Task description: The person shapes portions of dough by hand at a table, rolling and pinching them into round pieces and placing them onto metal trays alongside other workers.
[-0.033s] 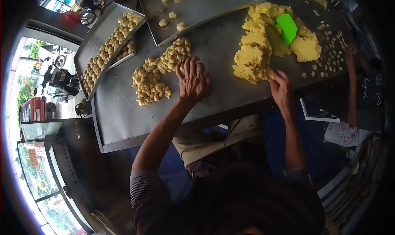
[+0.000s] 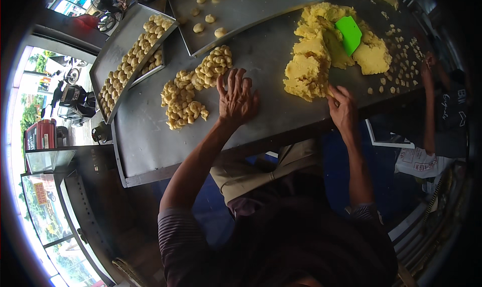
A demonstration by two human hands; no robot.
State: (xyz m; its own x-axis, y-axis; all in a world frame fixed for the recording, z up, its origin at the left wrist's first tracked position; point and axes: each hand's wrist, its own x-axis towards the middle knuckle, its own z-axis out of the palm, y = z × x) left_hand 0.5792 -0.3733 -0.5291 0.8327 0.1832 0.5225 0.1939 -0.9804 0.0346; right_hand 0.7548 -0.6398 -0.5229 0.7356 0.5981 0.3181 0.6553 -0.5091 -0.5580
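Note:
My left hand (image 2: pixel 238 97) rests on the metal table with its fingers spread, just right of a heap of small pale dough pieces (image 2: pixel 184 98). Its fingertips lie close to the heap's upper part, and nothing shows in its grasp. At the lower corner of a big crumbly mass of yellow dough (image 2: pixel 307 68), my right hand (image 2: pixel 343 108) has thumb and fingers pinched together at the dough's edge. A bright green scraper (image 2: pixel 348 35) leans in the yellow dough. What the right fingers hold is mostly hidden.
A tray (image 2: pixel 116 51) with rows of dough balls stands at the left. Another tray (image 2: pixel 251 18) with several balls lies at the back. Small dough bits (image 2: pixel 396 61) dot the table's right side, where another person's hand (image 2: pixel 429 60) works. The table's front edge runs before me.
My left hand has shifted very slightly right, with its fingers a little further from the heap. The right hand keeps nearly the same place at the dough.

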